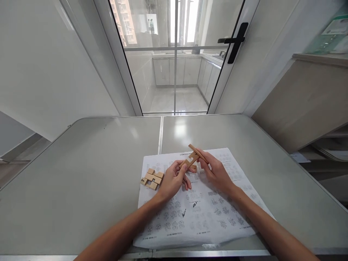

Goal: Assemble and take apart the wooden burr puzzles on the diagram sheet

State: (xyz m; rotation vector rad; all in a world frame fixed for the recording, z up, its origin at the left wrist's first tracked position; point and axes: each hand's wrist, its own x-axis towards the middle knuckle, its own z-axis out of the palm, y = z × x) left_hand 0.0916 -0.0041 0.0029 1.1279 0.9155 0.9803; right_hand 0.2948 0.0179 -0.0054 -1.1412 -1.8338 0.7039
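Over the printed sheet (202,217), my left hand (174,178) pinches a notched wooden puzzle piece (187,162) between thumb and fingers. Part of another wooden piece (194,169) shows just behind those fingers; whether it is held too I cannot tell. My right hand (214,167) is closed on a flat wooden puzzle stick (196,150), slanted up to the left. The stick crosses the upper end of the notched piece and seems to touch it. Left of my left hand, several notched wooden puzzle pieces (153,177) lie grouped, one marked with a 3.
The grey table (81,188) has a seam strip and a metal front edge. Beyond it stands a glass door (175,72) with a black handle (236,41). A wooden shelf unit (301,98) flanks the right side, with a white wall (54,65) at the left.
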